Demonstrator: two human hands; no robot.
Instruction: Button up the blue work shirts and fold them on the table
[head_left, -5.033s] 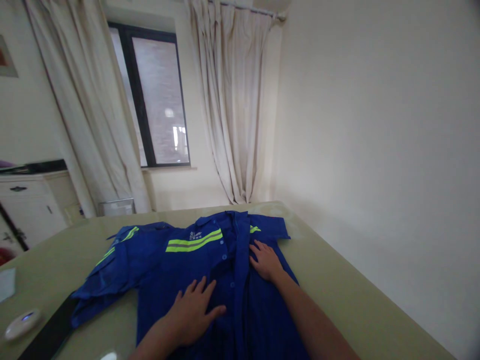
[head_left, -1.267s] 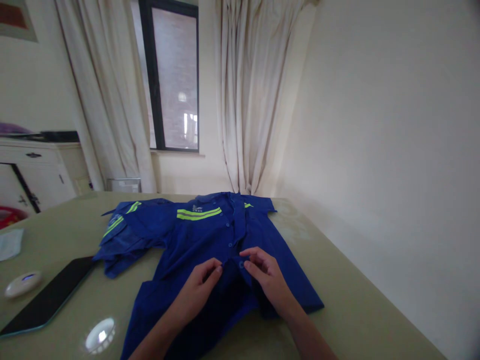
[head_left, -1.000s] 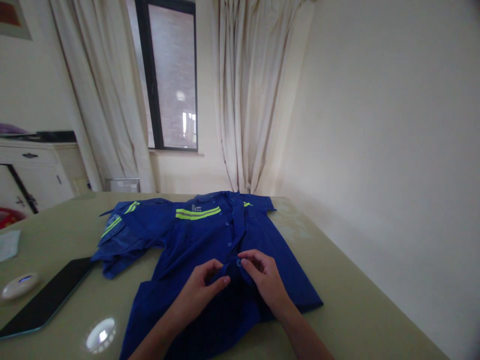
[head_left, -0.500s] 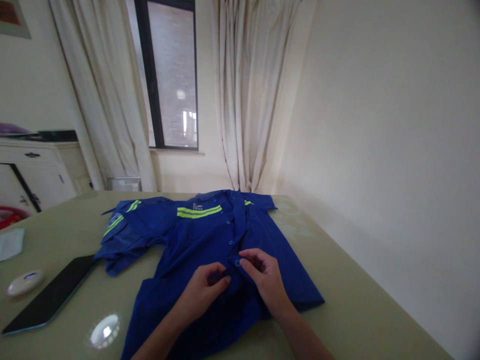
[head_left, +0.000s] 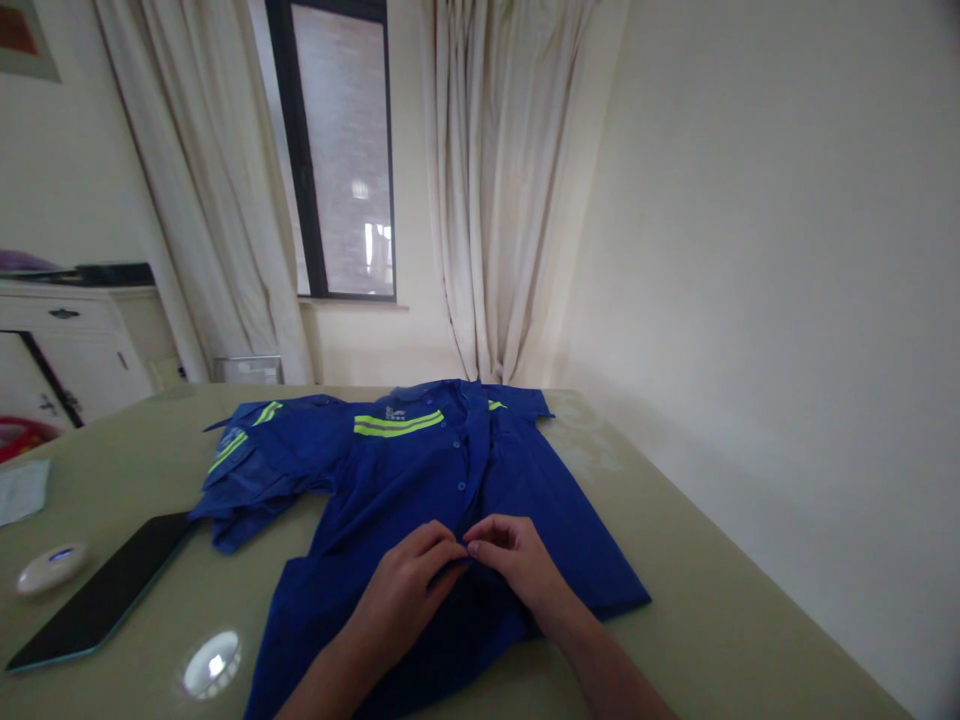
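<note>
Both hands (head_left: pixel 409 582) (head_left: pixel 523 568) meet, pinching the shirt (head_left: pixel 397 485) at its front, well apart from the wall (head_left: pixel 765 280).

The person's left hand (head_left: pixel 411 583) and right hand (head_left: pixel 517 560) pinch the front of a blue shirt (head_left: pixel 405 470), fingertips (head_left: pixel 474 547) meeting below small buttons (head_left: pixel 462 486). The shirt lies spread on a greenish table (head_left: pixel 720 620); a black slab (head_left: pixel 101 600) meets one sleeve (head_left: pixel 255 485), a white oval device (head_left: pixel 51 570) beside it. Curtains (head_left: pixel 502 180) flank a window (head_left: pixel 341 150).

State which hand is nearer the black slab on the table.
Left. The left hand is to the right of the black slab, over the blue shirt. The right hand, also at the shirt, is farther right.
</note>
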